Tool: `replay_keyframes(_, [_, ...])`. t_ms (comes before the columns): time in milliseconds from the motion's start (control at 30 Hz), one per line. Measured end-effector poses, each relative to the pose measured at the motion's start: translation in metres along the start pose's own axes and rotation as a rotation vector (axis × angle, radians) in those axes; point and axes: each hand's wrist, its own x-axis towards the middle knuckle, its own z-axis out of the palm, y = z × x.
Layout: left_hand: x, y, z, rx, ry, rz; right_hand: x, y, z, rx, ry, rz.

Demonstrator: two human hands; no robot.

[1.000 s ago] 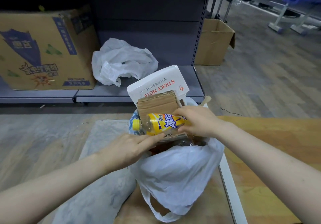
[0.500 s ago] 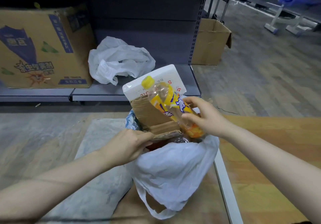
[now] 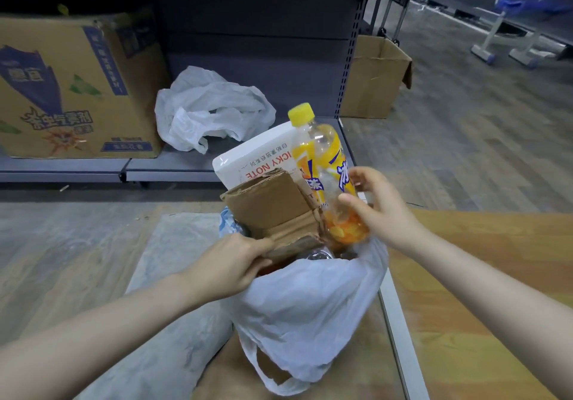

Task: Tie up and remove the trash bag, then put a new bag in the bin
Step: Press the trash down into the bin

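The white trash bag [image 3: 307, 303] sits full in front of the person. The right hand [image 3: 376, 210] grips a yellow bottle [image 3: 325, 164] standing up in it. The left hand [image 3: 229, 263] pinches a cardboard piece [image 3: 273, 204].

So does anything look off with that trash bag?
It is overstuffed: a white box, torn cardboard and the bottle in the right hand stick out above the trash bag, so tying it looks difficult.
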Motion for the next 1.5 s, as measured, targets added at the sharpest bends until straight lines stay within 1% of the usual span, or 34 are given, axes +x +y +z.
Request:
replay_keyframes(67, [0.001,0.001,0.008,0.003,0.001,-0.028,0.008,-0.011,-0.003,0.002,0.016,-0.095])
replay_keyframes(100, [0.002,0.003,0.011,-0.003,-0.020,-0.059,0.012,-0.015,-0.001,0.031,0.010,-0.113])
replay_keyframes(167, [0.006,0.005,0.014,-0.018,-0.088,-0.123,0.013,-0.021,0.008,0.124,-0.034,-0.069])
replay_keyframes(233, [0.007,0.006,0.013,0.013,-0.119,-0.128,0.012,-0.022,0.019,0.154,-0.094,-0.043])
replay_keyframes(300, [0.003,0.010,0.004,0.053,-0.044,-0.067,0.010,-0.019,0.025,0.100,-0.136,-0.079])
replay_keyframes(333, [0.000,0.012,-0.004,0.038,0.046,-0.049,0.011,-0.017,0.026,0.074,-0.148,-0.089])
replay_keyframes(367, [-0.003,0.013,-0.013,-0.007,0.172,-0.049,0.011,-0.016,0.026,0.072,-0.149,-0.092])
replay_keyframes(433, [-0.003,0.011,-0.032,-0.104,0.409,-0.094,0.011,-0.018,0.029,0.158,-0.128,-0.084])
replay_keyframes(467, [0.000,0.010,-0.041,-0.124,0.488,-0.134,0.010,-0.021,0.032,0.239,-0.116,-0.058])
replay_keyframes(500, [0.004,0.010,-0.050,-0.140,0.524,-0.188,0.009,-0.023,0.036,0.331,-0.111,-0.019])
replay_keyframes(533, [0.010,0.009,-0.056,-0.169,0.517,-0.241,0.008,-0.025,0.041,0.427,-0.114,0.024])
replay_keyframes(600, [0.023,0.009,-0.063,-0.269,0.442,-0.331,0.005,-0.027,0.052,0.567,-0.152,0.110])
replay_keyframes(633, [0.029,0.011,-0.063,-0.296,0.403,-0.352,0.003,-0.026,0.056,0.577,-0.183,0.125])
replay_keyframes(667, [0.034,0.013,-0.060,-0.289,0.370,-0.348,0.001,-0.023,0.057,0.558,-0.222,0.119])
replay_keyframes(733, [0.040,0.017,-0.048,-0.183,0.313,-0.300,-0.002,-0.016,0.054,0.506,-0.291,0.122])
replay_keyframes(800, [0.044,0.020,-0.034,-0.067,0.290,-0.258,-0.002,-0.007,0.043,0.447,-0.295,0.149])
replay_keyframes(900, [0.052,0.020,-0.021,0.007,0.235,-0.208,0.000,0.005,0.017,0.371,-0.192,0.167])
replay_keyframes(967, [0.059,0.019,-0.017,0.023,0.171,-0.232,0.000,0.010,0.000,0.363,-0.093,0.187])
replay_keyframes(1033, [0.065,0.016,-0.014,0.031,0.120,-0.263,-0.001,0.014,-0.013,0.347,-0.016,0.169])
replay_keyframes(1100, [0.070,0.014,-0.009,0.040,0.080,-0.257,-0.002,0.013,-0.021,0.252,0.034,0.066])
replay_keyframes(1133, [0.072,0.014,-0.006,0.043,0.054,-0.250,-0.002,0.013,-0.024,0.153,0.045,-0.027])
replay_keyframes(1200, [0.074,0.014,0.000,0.051,-0.013,-0.229,0.001,0.016,-0.024,-0.110,0.012,-0.256])
replay_keyframes(1267, [0.070,0.009,0.001,0.048,-0.036,-0.205,0.002,0.021,-0.016,-0.376,-0.063,-0.394])
replay_keyframes(1333, [0.059,0.000,-0.004,0.086,0.015,-0.143,0.000,0.027,-0.004,-0.513,-0.142,-0.436])
replay_keyframes(1400, [0.045,-0.011,-0.008,0.124,0.059,-0.094,-0.002,0.035,0.006,-0.508,-0.231,-0.397])
replay_keyframes(1433, [0.038,-0.014,-0.008,0.120,0.065,-0.089,-0.002,0.038,0.009,-0.494,-0.248,-0.380])
replay_keyframes(1500, [0.035,-0.014,-0.005,0.101,0.070,-0.115,0.001,0.042,0.014,-0.503,-0.215,-0.396])
